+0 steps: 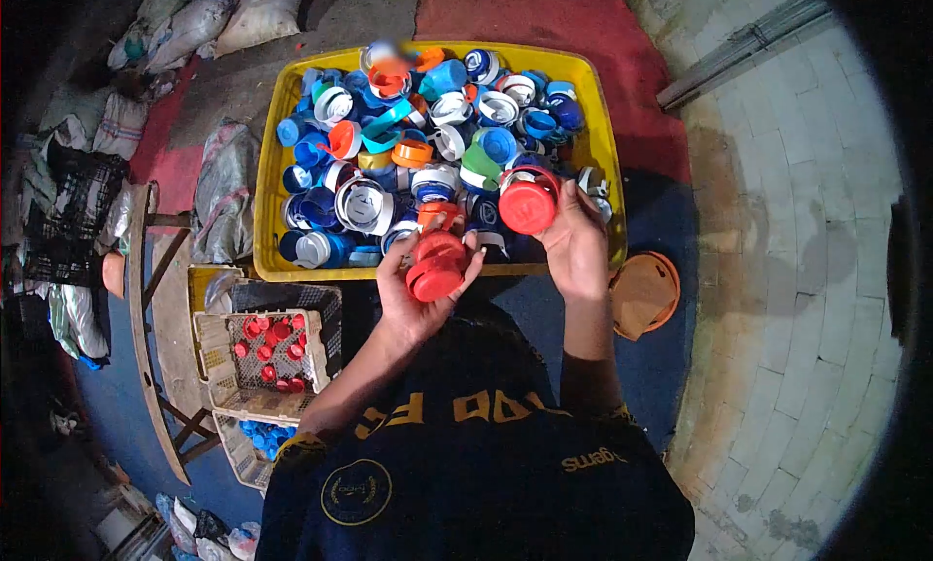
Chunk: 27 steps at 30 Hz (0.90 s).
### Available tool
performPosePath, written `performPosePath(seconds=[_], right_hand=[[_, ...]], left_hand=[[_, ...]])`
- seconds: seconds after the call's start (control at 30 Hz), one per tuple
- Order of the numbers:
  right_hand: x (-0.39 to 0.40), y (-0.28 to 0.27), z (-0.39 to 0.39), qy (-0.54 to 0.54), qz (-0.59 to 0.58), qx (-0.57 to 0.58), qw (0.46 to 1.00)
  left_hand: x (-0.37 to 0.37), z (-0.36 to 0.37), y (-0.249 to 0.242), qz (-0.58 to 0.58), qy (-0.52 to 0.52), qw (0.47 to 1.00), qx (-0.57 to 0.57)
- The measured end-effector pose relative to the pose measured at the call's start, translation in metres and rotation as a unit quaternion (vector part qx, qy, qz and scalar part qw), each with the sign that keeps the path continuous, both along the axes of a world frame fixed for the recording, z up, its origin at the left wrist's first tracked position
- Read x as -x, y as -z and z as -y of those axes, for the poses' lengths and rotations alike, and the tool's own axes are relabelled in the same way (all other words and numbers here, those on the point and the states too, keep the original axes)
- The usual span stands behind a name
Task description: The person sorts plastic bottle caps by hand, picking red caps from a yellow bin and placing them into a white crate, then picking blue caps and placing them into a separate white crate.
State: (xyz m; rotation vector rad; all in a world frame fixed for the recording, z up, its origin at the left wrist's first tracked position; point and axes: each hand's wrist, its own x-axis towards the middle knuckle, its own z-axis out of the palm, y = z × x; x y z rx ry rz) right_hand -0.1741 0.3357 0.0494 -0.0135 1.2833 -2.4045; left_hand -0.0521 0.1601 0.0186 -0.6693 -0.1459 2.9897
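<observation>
A yellow tub point(437, 272) full of plastic caps in blue, white, orange and green stands in front of me. Over its near edge, my left hand point(413, 294) is closed around several red caps point(435, 272), held in a small bunch. My right hand point(575, 233) grips one larger red cap point(528, 206) by its side, just to the right, above the pile. A gap separates the two hands. The lower fingers of my right hand are partly hidden behind the cap.
Left of me sits a cream crate point(258, 403) with several red caps inside, above another crate holding blue pieces point(267, 437). A wooden frame point(146, 338) stands farther left. Sacks point(258, 17) lie at the back left. An orange round container point(646, 294) is beside the right wall point(787, 221).
</observation>
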Motion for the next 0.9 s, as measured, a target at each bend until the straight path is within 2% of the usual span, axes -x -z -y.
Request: performPosePath(seconds=[0.03,0.17,0.2,0.3,0.43,0.63,0.73,0.9], right_hand=[[-0.003,-0.004,0.0,-0.017,0.016,0.045,0.999],[-0.024,0.01,0.017,-0.068,0.042,0.112,0.991],[-0.032,0.007,0.029,-0.03,0.089,0.134,0.987],[-0.047,0.013,0.054,0.007,0.029,0.078,0.997],[-0.067,0.008,0.079,-0.066,-0.023,0.017,0.997],[-0.104,0.022,0.129,-0.181,0.098,0.066,0.976],[-0.126,0.015,0.158,-0.236,0.079,0.031,0.968],[-0.179,0.036,0.218,-0.348,0.131,0.047,0.927]], left_hand=[[0.001,0.0,-0.003,-0.014,-0.007,1.0,0.006],[-0.001,0.001,-0.01,-0.057,-0.043,0.996,0.045],[-0.003,0.002,-0.011,-0.065,-0.052,0.995,0.059],[-0.014,0.004,-0.009,-0.082,-0.091,0.987,0.101],[-0.034,0.013,-0.013,-0.061,-0.174,0.976,0.117],[-0.079,0.038,-0.007,-0.035,-0.28,0.95,0.133],[-0.111,0.059,-0.004,-0.029,-0.336,0.926,0.172],[-0.183,0.102,0.02,0.007,-0.425,0.887,0.179]])
